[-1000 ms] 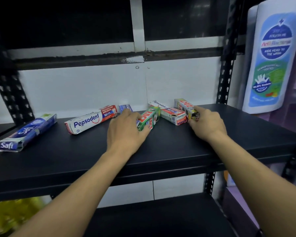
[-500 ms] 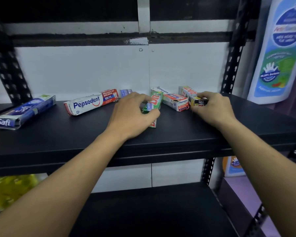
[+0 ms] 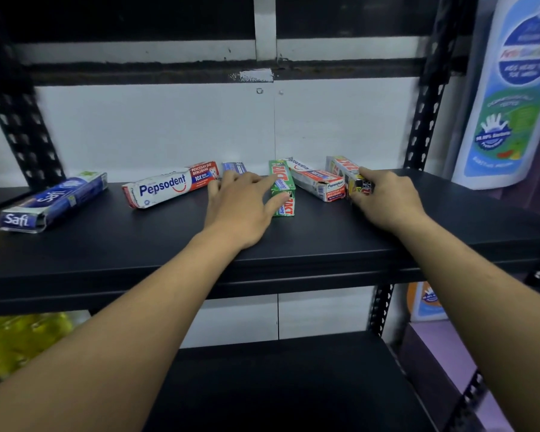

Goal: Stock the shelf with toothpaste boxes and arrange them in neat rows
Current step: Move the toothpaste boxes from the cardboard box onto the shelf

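Observation:
Several toothpaste boxes lie on the black shelf (image 3: 106, 244). A blue Safi box (image 3: 53, 202) is at the far left, a white-and-red Pepsodent box (image 3: 169, 183) right of it. My left hand (image 3: 240, 207) rests on the shelf with thumb and fingers on a green Zact box (image 3: 282, 188) that points front to back. A small blue box (image 3: 234, 167) peeks out behind that hand. A second Pepsodent box (image 3: 317, 180) lies between the hands. My right hand (image 3: 384, 201) grips the front end of a yellow-and-red Zact box (image 3: 343, 169).
Black perforated uprights (image 3: 424, 120) frame the shelf, with a white wall behind. A large blue-and-white refill pouch (image 3: 512, 98) hangs at the right. A lower black shelf (image 3: 278, 385) sits below, yellow packs (image 3: 19, 341) at lower left, an orange-and-blue pack (image 3: 427, 300) at lower right.
The green Zact box has been turned from slanted to pointing straight back under my left hand. My right hand has closed on the end of the yellow-and-red box.

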Demonstrator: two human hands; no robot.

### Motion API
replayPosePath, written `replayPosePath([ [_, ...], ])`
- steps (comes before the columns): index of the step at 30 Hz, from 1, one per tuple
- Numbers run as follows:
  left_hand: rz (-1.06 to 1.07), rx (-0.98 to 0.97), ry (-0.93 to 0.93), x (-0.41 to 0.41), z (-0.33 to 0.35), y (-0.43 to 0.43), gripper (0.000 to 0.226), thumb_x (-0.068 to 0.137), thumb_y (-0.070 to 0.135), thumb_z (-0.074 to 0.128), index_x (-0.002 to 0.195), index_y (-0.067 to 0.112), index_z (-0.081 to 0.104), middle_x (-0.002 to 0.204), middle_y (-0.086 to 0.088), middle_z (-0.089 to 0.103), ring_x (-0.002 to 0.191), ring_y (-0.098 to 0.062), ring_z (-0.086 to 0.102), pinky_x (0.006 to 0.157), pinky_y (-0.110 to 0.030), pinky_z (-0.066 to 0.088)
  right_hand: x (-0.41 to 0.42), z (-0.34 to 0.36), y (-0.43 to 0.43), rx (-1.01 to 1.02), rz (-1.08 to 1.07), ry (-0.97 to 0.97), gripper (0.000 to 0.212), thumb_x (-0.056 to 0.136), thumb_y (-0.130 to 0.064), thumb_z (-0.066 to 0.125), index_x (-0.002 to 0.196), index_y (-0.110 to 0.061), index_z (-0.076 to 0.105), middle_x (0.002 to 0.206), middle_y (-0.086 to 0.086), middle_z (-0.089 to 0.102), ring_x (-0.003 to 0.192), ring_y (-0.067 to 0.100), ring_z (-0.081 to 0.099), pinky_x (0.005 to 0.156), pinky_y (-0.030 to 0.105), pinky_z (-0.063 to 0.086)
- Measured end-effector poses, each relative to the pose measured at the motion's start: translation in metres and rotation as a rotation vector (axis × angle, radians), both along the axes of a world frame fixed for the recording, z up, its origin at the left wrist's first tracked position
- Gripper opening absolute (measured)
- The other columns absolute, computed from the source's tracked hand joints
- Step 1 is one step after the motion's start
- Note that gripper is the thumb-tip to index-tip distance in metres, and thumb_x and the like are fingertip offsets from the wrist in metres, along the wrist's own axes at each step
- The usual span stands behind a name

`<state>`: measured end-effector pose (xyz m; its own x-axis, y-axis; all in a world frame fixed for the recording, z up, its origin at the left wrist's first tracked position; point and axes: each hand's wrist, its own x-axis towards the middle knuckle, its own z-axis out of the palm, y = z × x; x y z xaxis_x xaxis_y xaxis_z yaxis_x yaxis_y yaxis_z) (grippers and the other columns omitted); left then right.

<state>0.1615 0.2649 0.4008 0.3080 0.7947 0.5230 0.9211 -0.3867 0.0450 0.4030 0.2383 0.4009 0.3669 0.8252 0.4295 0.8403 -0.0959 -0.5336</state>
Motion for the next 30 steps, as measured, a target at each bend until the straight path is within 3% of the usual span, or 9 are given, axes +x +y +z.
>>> replayPosePath([
  [8, -0.049, -0.053, -0.052, -0.002, 0.002, -0.006, 0.053, 0.101, 0.056, 0.029, 0.149, 0.035, 0.036, 0.151, 0.009, 0.042, 0.138, -0.022, 0.03, 0.11, -0.044, 0.021, -0.013, 0.008, -0.022, 0.044, -0.079, -0.017, 0.056, 0.087, -0.029, 0.057, 0.143, -0.027, 0.047, 0.131, 0.009, 0.061, 0.123, 0.036, 0.05, 0.1, 0.043, 0.042],
  [13, -0.024, 0.158, -0.004, -0.011, 0.01, -0.038, 0.046, 0.094, 0.051, 0.042, 0.129, 0.024, 0.058, 0.129, 0.005, 0.061, 0.12, -0.022, 0.048, 0.101, -0.04, 0.031, -0.02, 0.011, -0.07, 0.153, -0.019, -0.148, 0.047, 0.087, -0.028, 0.059, 0.134, -0.028, 0.056, 0.122, 0.006, 0.066, 0.117, 0.037, 0.05, 0.096, 0.045, 0.037],
  [19, -0.069, 0.259, 0.033, -0.037, 0.017, -0.096, 0.043, 0.089, 0.054, 0.042, 0.112, 0.024, 0.064, 0.114, 0.008, 0.066, 0.108, -0.021, 0.053, 0.09, -0.039, 0.037, -0.038, 0.008, -0.124, 0.187, 0.086, -0.215, 0.047, 0.085, -0.03, 0.063, 0.132, -0.033, 0.057, 0.114, -0.001, 0.069, 0.111, 0.034, 0.053, 0.094, 0.043, 0.039],
  [23, -0.159, 0.213, -0.032, -0.06, 0.011, -0.144, 0.045, 0.091, 0.054, 0.044, 0.118, 0.026, 0.064, 0.114, 0.011, 0.066, 0.107, -0.018, 0.054, 0.092, -0.038, 0.039, -0.072, -0.014, -0.15, 0.201, 0.227, -0.182, 0.045, 0.085, -0.032, 0.065, 0.129, -0.033, 0.06, 0.119, -0.007, 0.067, 0.116, 0.025, 0.052, 0.101, 0.043, 0.041],
  [30, -0.119, 0.047, 0.01, -0.117, -0.056, -0.176, 0.045, 0.092, 0.058, 0.043, 0.118, 0.028, 0.064, 0.116, 0.015, 0.064, 0.107, -0.013, 0.054, 0.092, -0.035, 0.041, -0.135, -0.077, -0.165, 0.193, 0.432, -0.169, 0.036, 0.087, -0.033, 0.061, 0.123, -0.034, 0.065, 0.122, -0.016, 0.065, 0.11, 0.017, 0.054, 0.098, 0.039, 0.044],
])
